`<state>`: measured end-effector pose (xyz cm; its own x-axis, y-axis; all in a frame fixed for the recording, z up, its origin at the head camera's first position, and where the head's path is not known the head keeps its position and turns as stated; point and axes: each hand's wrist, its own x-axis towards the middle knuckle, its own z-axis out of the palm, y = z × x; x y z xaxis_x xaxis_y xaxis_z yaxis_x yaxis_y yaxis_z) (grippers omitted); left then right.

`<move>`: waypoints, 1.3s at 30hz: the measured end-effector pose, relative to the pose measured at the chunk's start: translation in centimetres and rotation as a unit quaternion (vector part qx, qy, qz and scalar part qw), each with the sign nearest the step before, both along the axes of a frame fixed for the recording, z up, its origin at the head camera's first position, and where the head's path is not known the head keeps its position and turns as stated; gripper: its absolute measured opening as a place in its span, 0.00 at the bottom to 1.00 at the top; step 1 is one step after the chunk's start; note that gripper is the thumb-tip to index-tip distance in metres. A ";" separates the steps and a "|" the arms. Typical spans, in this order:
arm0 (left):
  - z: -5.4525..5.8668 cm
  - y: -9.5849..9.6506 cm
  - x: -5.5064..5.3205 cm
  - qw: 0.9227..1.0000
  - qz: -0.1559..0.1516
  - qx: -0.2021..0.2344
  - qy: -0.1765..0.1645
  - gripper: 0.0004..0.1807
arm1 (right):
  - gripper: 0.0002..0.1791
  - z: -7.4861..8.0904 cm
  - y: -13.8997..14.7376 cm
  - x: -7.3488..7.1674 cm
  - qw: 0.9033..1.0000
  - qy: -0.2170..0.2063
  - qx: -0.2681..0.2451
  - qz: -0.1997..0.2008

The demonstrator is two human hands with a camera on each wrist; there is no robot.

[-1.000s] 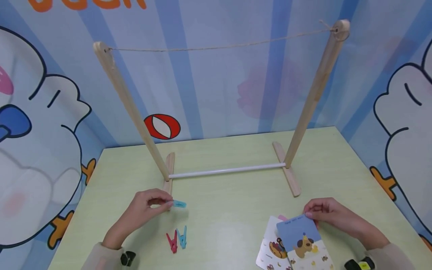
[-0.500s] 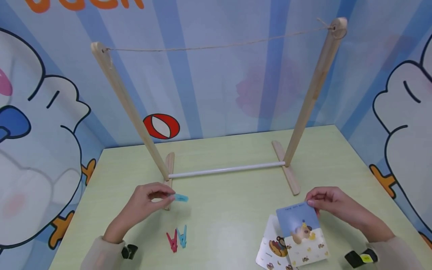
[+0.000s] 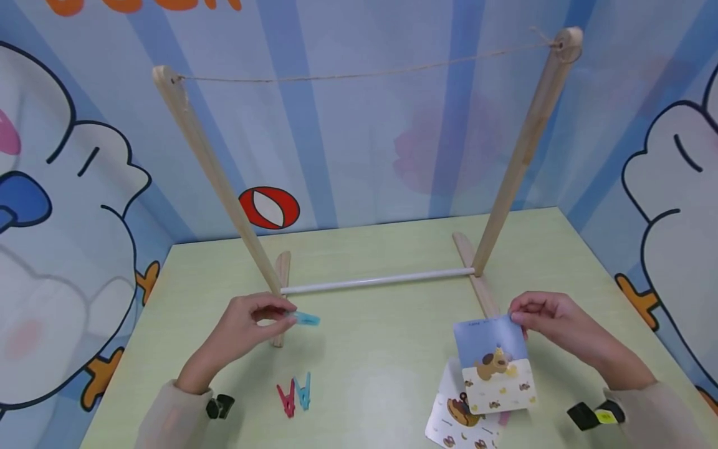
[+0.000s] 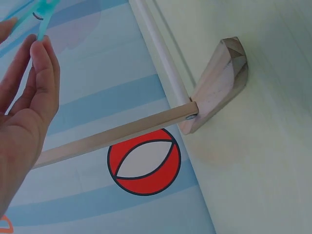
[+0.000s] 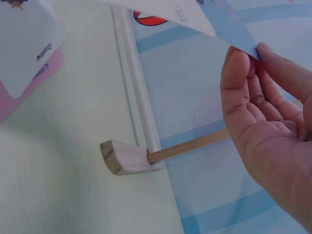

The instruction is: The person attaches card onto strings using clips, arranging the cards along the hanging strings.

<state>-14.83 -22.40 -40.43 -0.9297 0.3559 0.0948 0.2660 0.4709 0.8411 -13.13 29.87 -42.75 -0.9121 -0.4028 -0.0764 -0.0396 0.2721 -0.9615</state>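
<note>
Between thumb and fingers my left hand [image 3: 249, 327] pinches a light-blue clothespin [image 3: 306, 318], held above the table near the stand's left foot. The left wrist view shows the clothespin [image 4: 45, 9] gripped by its two handle ends. My right hand [image 3: 561, 333] pinches the top right corner of a blue-and-white card [image 3: 496, 368] printed with a dog. That card is raised and overlaps a white card [image 3: 451, 415] with a rocking-toy picture on the table. Of a pink card [image 5: 36, 85] only an edge shows under the white one.
A red clothespin [image 3: 287, 399] and another blue clothespin [image 3: 303, 391] lie at the table's front middle. Behind the hands stands a wooden frame with two posts [image 3: 524, 149], a white bar [image 3: 376, 282] and a string [image 3: 359, 76] tied across the top. A printed wall [image 3: 364, 156] closes off the back.
My right hand has lifted the dog card off the other cards, upward and away from me. My left hand, with the blue clothespin, has risen slightly toward the frame.
</note>
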 end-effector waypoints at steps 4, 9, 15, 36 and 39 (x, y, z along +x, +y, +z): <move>0.5 0.3 -0.2 1.000 0.000 0.005 -0.007 0.14 | 0.11 0.8 -0.4 -0.1 1.000 0.024 -0.010 -0.014; 1.1 0.5 -0.5 1.000 -0.018 0.020 -0.007 0.15 | 0.10 1.9 -1.0 -0.5 0.997 0.060 -0.019 -0.036; 2.0 0.9 -0.9 0.998 -0.047 0.029 0.010 0.14 | 0.09 2.7 -1.7 -1.1 0.993 0.097 -0.010 -0.067; 4.7 1.7 -1.4 0.996 -0.076 0.033 0.025 0.13 | 0.10 6.3 -3.0 -2.9 0.980 0.164 -0.019 -0.115; 5.1 2.0 -1.6 0.996 -0.076 0.027 0.028 0.12 | 0.11 6.7 -3.2 -3.0 0.976 0.175 -0.013 -0.129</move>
<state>-16.46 -20.43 -35.30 -0.8582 0.4847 0.1689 0.3785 0.3753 0.8461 -16.15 26.66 -36.00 -0.9516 -0.1533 0.2663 -0.3011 0.2919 -0.9078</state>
